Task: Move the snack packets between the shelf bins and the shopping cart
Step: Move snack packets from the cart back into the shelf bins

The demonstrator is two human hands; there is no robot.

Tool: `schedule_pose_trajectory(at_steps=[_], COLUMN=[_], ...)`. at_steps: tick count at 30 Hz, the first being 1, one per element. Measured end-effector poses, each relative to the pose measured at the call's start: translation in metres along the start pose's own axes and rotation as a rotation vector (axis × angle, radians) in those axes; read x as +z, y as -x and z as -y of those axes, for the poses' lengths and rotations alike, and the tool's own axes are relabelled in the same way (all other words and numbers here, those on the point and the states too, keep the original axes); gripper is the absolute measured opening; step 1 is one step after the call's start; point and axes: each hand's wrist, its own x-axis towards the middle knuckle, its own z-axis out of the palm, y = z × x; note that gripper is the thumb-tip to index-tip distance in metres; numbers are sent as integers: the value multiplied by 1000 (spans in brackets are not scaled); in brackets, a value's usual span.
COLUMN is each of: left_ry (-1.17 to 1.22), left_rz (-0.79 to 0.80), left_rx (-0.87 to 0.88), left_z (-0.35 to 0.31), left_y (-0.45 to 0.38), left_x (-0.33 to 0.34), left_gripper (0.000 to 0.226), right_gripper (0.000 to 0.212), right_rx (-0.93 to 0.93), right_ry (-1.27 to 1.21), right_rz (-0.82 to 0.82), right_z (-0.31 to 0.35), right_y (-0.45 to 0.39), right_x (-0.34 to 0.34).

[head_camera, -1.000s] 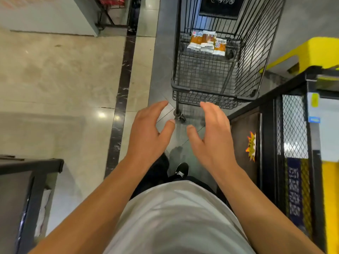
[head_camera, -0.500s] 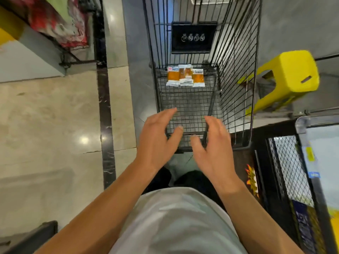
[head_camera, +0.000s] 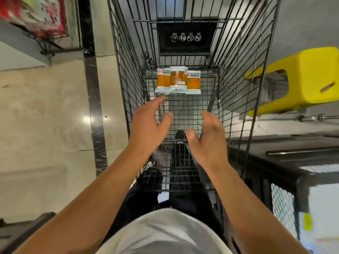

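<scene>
Two empty hands reach into the shopping cart [head_camera: 244, 74] toward the snack packets [head_camera: 177, 80].

Nearest, the left hand [head_camera: 149, 125] and right hand [head_camera: 208, 142] hover over the wire floor, fingers spread and relaxed, holding nothing. Beyond them the orange-and-white snack packets lie overlapping at the far end of the basket, below the black sign panel [head_camera: 187, 38]; a yellow stool [head_camera: 302, 79] stands outside to the right. The stack looks slippery, so closing in from both sides and pinching the whole bundle together would likely keep it from fanning apart.
</scene>
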Motion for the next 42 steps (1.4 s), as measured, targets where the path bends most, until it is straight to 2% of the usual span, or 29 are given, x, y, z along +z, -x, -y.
schedule_pose_trajectory(at_steps=[5,13,18,21,23,26,28,29,32,35,39,42], left_ry=[72,-16,-146,-301,-473,-501,-445,-398,-120,185,470,654], left_rz=[-12,63,117,114,115,106,41,10,-16,-94,-260,-282], left_rx=[-258,-373,-333,-174,-56,-107,-193,-231,-342,-440,-629,-764], left_z=[7,53,97,111,117,121,124,123,117,120,140,152], left_y=[-80,-183,-239,-267,-285,-300,-305,-308,-312,-303,-285,-280], left_x=[41,103,152,185,207,236,245,247,236,218,200,198], left_gripper=[46,46,44,41,47,72,81,76,43,10,13,7], right_gripper=[60,65,59,54,53,54,51,48,42,46,48,51], right_rx=[15,102,207,211,228,211,187,173,184,185,101,127], right_ry=[29,58,77,68,71,57,54,49,21,67,-34,-47], right_rz=[98,197,238,214,188,134,107,84,32,-3,-70,-31], right_z=[-25,-61,-88,-104,-115,-128,-134,-136,-140,-136,-122,-115], right_y=[-108,-234,-290,-310,-318,-322,-322,-324,-327,-328,-335,-346], right_x=[-4,43,88,114,130,148,156,159,165,168,176,189])
